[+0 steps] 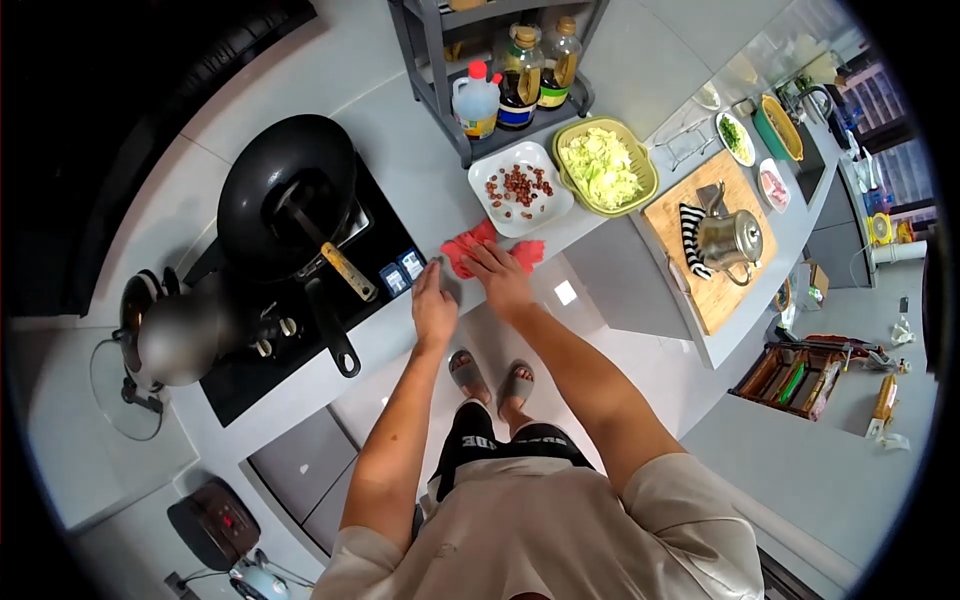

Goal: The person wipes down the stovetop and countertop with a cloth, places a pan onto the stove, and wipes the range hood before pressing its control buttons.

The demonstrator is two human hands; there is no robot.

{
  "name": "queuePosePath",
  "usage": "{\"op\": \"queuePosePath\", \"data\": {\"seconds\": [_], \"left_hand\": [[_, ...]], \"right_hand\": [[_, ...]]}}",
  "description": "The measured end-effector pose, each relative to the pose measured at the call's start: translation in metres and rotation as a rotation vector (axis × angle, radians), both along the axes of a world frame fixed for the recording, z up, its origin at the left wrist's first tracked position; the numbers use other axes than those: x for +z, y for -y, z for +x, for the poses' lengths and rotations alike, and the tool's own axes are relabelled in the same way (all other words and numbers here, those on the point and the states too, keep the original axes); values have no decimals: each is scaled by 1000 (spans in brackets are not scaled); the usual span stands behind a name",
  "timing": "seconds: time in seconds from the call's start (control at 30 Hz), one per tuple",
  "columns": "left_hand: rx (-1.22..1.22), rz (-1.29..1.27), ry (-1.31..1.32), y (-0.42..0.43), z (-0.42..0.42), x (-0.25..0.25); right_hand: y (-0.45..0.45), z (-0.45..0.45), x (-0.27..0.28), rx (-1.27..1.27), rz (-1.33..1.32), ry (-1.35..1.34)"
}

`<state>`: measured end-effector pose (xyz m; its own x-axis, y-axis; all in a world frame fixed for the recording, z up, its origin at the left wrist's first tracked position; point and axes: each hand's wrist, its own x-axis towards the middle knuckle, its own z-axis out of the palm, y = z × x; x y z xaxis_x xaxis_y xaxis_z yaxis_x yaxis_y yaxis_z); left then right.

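From far, via head cam, I see the smooth grey bench, then the flat black stove w/ a round black wok on it. Next is the square white dish. R hand is spread on the crumpled red cloth, at bench edge beside the dish; if it pinches, I can't tell. L hand, fingers straight, is beside the stove, holding nothing visible.

Across the black fabric shorts with white lettering, capitals show — "DE" seems legible, the rest distorted; print on the two blue-and-white square labels on the black glass cooktop and on the clear bottles of dark liquid is too small to read
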<state>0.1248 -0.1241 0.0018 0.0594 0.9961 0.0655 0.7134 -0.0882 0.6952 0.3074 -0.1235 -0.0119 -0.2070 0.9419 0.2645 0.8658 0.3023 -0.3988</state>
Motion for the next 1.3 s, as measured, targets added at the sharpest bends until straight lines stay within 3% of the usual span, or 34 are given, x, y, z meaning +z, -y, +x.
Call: {"op": "queuePosePath", "data": {"seconds": [0.17, 0.27, 0.37, 0.47, 0.57, 0.67, 0.8, 0.9, 1.3], "left_hand": [[-33, 5, 91, -13, 26, 13], [-38, -16, 110, -28, 47, 28], [-22, -136, 163, -48, 68, 18], [42, -187, 271, -60, 91, 9], [77, -252, 194, -74, 104, 8], [146, -224, 124, -81, 112, -2], [233, -220, 163, -82, 127, 18], [323, -315, 236, -81, 129, 28], [624, -161, 312, -38, 58, 25]], "right_hand": [[3, 17, 32, 54, 32, 30], [4, 34, 38, -200, 115, -251], [-2, 67, 44, -624, -63, -565], [-34, 110, 14, -887, -352, -871], [-61, 130, 15, -836, -651, -1243], [-74, 128, 28, -800, -673, -1420], [-82, 133, -3, -825, -682, -1442], [-75, 123, 20, -803, -737, -1443], [-61, 43, 46, -614, -846, -1412]]}}
